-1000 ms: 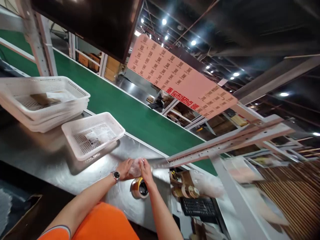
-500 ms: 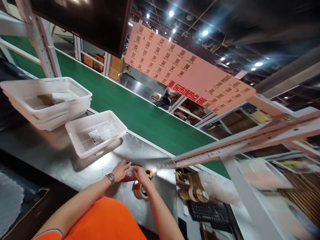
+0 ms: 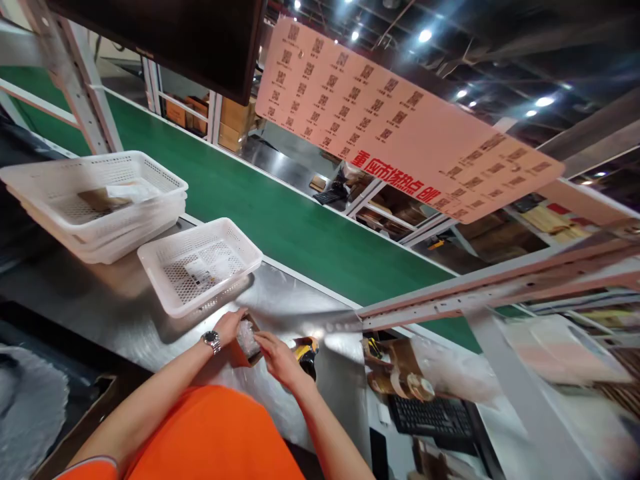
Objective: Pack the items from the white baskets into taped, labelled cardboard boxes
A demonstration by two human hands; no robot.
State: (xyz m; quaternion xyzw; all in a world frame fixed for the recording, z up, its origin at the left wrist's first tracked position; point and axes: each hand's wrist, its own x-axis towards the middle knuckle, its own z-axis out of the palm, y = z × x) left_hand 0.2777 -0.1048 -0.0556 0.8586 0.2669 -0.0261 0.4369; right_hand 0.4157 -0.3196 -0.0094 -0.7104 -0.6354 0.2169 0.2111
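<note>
A small brown cardboard box (image 3: pixel 242 359) stands low over the steel bench, its open top toward me. Crumpled clear plastic wrap (image 3: pixel 247 339) fills its inside. Along the box's left side, my left hand (image 3: pixel 231 327) is closed on the wall, a metal watch on its wrist. My right hand (image 3: pixel 278 360) has its fingertips pressed at the box's right edge, with the thumb partly hidden. Just beyond the right hand lies a yellow and black tool (image 3: pixel 306 355), partly covered by that hand, which looks like a handheld scanner.
A white basket (image 3: pixel 200 267) holding packets sits ahead left, beside stacked white baskets (image 3: pixel 95 227). Behind the steel bench (image 3: pixel 320 407) runs a green conveyor (image 3: pixel 280 227). A keyboard (image 3: pixel 433 418) and tape rolls (image 3: pixel 400 385) are to the right, past a metal post.
The box has turned and tilted, so its open top and the plastic inside show more. My left hand moved slightly left; my right hand now covers the orange roll that showed before.
</note>
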